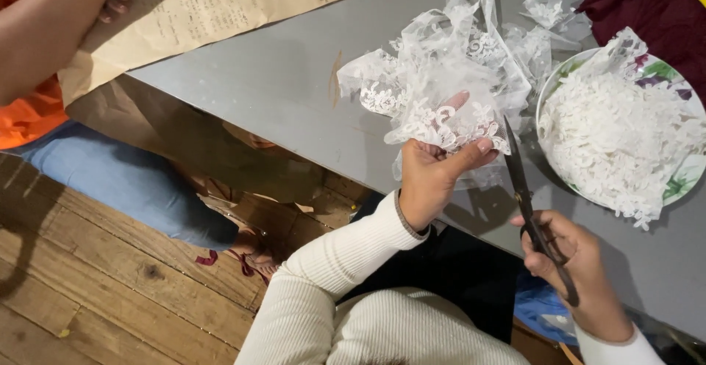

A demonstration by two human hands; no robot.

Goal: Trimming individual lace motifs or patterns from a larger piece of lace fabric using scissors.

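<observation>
Two hands are at work over the edge of a grey surface (pixel 294 78). The left hand (pixel 430 170) pinches a piece of white lace (pixel 441 78) between thumb and fingers (pixel 457 102), its fingers closed on the scalloped lower edge, which is lifted a little while the rest of the fabric lies bunched on the surface behind. The right hand (pixel 577 262) grips a pair of dark scissors (pixel 526 199), fingers wrapped through the handles; the blades look closed or nearly so, though from this angle they read as one thin dark line, so I cannot be sure. The tip points up toward the held edge and lies just beside it.

Judging from this, the step in hand is trimming motifs out of the lace: a floral-rimmed plate (pixel 680 177) to the right is heaped with white lace cuttings (pixel 618 126). The next cut would call for opening the blades, keeping the held edge taut, and following the outline of a motif without nipping the fingertips close by.

Much is cut off. A second person in an orange top (pixel 29 111) and blue jeans sits at the left, with only an arm (pixel 44 27) showing, over a sheet of brown paper (pixel 220 5). Dark red cloth (pixel 647 12) at the top right is cropped by the frame.
</observation>
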